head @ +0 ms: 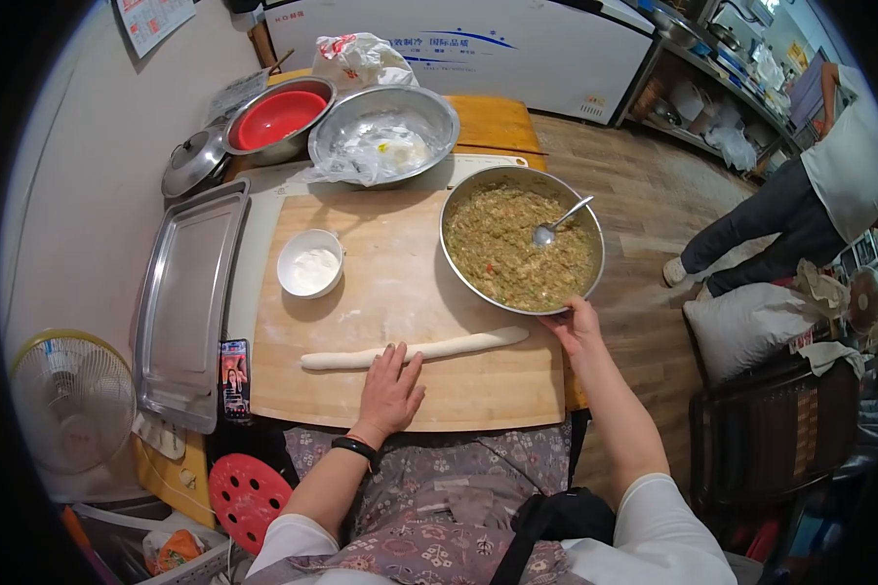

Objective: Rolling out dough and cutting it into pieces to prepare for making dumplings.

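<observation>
My left hand [393,391] lies with its fingers apart on a long rope of pale dough [468,345] that stretches across a floured wooden board [410,292]. With its fingers and thumb, my right hand [573,326] grips the near rim of a large metal bowl [448,252]. Chopped filling [508,256] fills that bowl, and a metal spoon [546,234] rests in it. A white bowl of flour [312,270] stands at the left of the board, apart from the dough.
Behind the board are a floury metal basin [439,150] and a red bowl [282,121] inside another. Metal trays [183,307] and a phone [235,380] lie left. A fan [73,402] stands lower left. Another person [805,190] stands far right, near a white sack [746,322].
</observation>
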